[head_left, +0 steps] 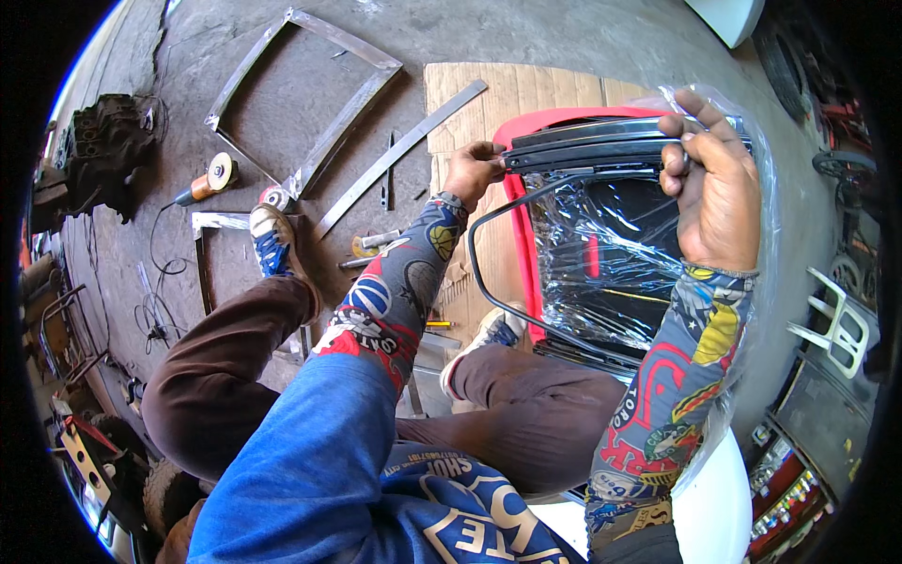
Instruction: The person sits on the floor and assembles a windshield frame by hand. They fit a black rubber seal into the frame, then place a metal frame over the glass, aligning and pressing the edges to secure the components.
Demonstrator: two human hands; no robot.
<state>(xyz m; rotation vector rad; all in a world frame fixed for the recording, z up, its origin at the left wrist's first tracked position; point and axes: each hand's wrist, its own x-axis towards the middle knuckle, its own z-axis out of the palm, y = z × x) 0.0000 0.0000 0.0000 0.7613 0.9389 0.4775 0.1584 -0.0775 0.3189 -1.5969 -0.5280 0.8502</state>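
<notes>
My left hand [474,173] pinches the left end of a black ribbed metal rail [587,143]. At the rail's right end is my right hand [719,193], palm partly showing, its curled fingers against the rail; one finger sticks up past it. The rail lies across the far side of a black panel-like piece [611,254] wrapped in clear plastic film, with a red padded edge [522,254] along its left and far sides. From the rail's left end, a bent black tube [477,258] loops down toward my knees. What lies under my right fingers is hidden.
Flattened cardboard [460,122] lies under the wrapped piece. To the left are a long flat metal bar [404,155], a welded metal frame [329,155], an orange angle grinder [205,182] and its cord. A white plastic chair [836,324] stands at right.
</notes>
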